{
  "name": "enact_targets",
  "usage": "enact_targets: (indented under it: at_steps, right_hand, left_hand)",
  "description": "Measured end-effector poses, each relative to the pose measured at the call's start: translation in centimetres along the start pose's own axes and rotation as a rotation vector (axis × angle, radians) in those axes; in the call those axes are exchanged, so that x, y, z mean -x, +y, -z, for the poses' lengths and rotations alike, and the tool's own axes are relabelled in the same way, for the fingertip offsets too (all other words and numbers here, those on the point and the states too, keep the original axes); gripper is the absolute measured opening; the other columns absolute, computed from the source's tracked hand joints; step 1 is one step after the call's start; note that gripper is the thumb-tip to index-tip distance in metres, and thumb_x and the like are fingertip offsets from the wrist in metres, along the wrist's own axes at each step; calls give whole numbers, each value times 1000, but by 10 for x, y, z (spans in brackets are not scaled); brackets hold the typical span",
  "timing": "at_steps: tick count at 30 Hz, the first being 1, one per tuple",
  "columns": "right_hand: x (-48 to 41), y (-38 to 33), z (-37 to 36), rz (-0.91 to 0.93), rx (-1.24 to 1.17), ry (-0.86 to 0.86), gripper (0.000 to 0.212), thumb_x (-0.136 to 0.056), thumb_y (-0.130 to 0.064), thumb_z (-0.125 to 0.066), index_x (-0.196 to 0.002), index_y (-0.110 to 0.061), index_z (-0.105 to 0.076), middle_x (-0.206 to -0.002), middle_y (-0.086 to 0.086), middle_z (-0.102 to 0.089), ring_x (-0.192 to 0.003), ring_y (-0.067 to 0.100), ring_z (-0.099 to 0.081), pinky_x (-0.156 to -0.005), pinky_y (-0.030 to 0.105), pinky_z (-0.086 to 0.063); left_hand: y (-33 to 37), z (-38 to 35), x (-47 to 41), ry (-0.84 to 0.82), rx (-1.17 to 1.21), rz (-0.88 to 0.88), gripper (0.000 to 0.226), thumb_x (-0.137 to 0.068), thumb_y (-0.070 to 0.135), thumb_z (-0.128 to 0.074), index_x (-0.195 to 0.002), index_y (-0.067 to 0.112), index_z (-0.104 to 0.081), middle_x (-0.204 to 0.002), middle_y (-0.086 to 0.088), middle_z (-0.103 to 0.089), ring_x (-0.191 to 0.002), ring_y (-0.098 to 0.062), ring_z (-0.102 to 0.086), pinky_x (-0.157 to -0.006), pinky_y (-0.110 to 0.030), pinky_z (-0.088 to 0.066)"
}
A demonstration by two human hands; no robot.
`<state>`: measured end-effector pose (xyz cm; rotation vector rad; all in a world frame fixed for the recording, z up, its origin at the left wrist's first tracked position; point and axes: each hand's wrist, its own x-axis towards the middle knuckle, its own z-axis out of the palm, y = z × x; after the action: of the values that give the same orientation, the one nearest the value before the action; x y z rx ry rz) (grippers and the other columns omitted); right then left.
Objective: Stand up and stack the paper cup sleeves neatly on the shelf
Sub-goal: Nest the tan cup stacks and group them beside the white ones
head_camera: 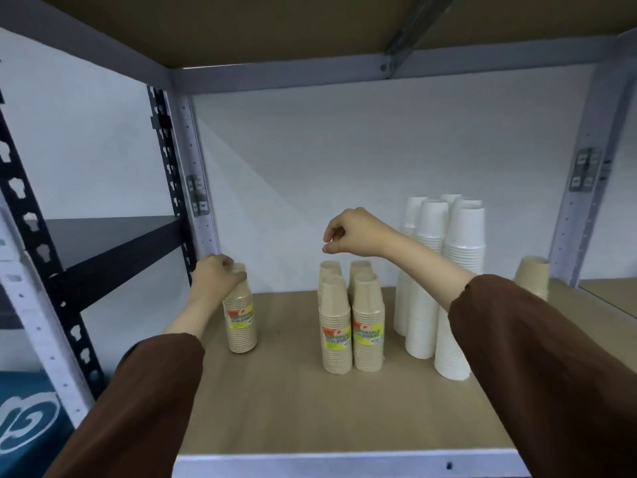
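The shelf board [293,408] fills the lower half of the frame, framed by a grey metal rack. Right of centre stand the white sleeves [458,270], a tight cluster of tall upright stacks. At centre is the brown block [351,322]: four shorter kraft sleeves, upright in two rows, touching one another, the front labels facing us. Well apart from it, at left centre by the rack post, the lone brown sleeve [241,322] stands upright on the board. The far brown sleeve [532,274] peeks out at right behind our arm; we cannot tell how it sits.

Our left hand [215,274] grips the lone brown sleeve, fingers curled over its top. Our right hand [348,232] hangs above the brown block, fingers loosely curled, holding nothing and touching nothing.

We judge the step in hand is gathering strays. The next move calls for carrying the lone sleeve rightward, kept vertical, and setting it flush against the block, which the free hand could steady.
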<state>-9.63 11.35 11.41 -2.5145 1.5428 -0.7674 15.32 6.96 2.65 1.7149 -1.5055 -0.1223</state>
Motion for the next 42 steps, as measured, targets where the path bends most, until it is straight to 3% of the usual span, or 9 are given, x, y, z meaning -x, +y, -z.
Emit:
enact_targets:
  at_steps: [10,15,21,23,28,32,36,42]
  right_hand:
    - [73,17,54,-52,74,130,26,-81,-20,-67,-102,-4,-70,-103,13,-71,-98,25,-63,-73,22,-40]
    - [117,55,100,-179,103,233,25,-80,-20,-68,-100,-5,-71,-104,13,-71,-100,24,-63,-81,26,-45]
    - [159,120,130,-405,97,225,25,-79,-16,-70,-98,1,-71,-80,8,-64,-70,18,-56,-67,26,-43]
    - [165,140,129,-478,105,198,27,-79,-16,-70,-99,3,-71,-81,8,-63,-67,18,-56,-64,26,-43]
    - [165,183,114,-617,143,162,32,-77,-20,-72,-101,1,-69,-109,16,-68,-101,28,-62,-77,29,-45]
    - [160,202,100,-683,97,185,45,-77,-23,-72,-114,1,-62,-120,15,-63,-107,28,-59,-76,26,-42]
    - [152,212,90,-729,84,206,53,-78,-25,-71,-123,-1,-55,-126,17,-57,-113,29,-55,-82,30,-43]
    - [137,220,78,-768,125,184,60,-82,-26,-67,-131,1,-46,-134,18,-50,-122,32,-49,-96,36,-43]
  left_hand:
    - [33,11,59,-29,21,-116,35,-79,14,-67,-108,-4,-64,-115,-22,-62,-105,-34,-58,-85,-34,-46]
    - [43,4,70,-40,42,-140,33,-79,14,-67,-107,-4,-64,-113,-23,-62,-102,-33,-58,-77,-30,-42]
    - [52,-8,72,-40,40,-158,32,-78,13,-69,-105,-5,-66,-112,-26,-62,-103,-37,-58,-88,-38,-45]
    - [56,-11,71,-40,29,-160,32,-78,12,-70,-104,-5,-66,-110,-28,-63,-103,-39,-58,-88,-40,-46]
    - [56,-13,69,-60,25,-156,31,-78,14,-71,-102,-5,-66,-108,-28,-63,-101,-41,-57,-87,-43,-46]
    - [53,-10,65,-114,12,-189,29,-79,15,-71,-101,-3,-66,-110,-25,-62,-96,-36,-57,-76,-33,-40]
    - [50,-7,60,-173,-8,-181,28,-78,16,-72,-101,1,-67,-111,-21,-61,-89,-25,-52,-75,-32,-37]
    - [49,-4,60,-178,8,-183,28,-76,15,-73,-100,1,-68,-107,-19,-62,-91,-26,-55,-76,-30,-37]
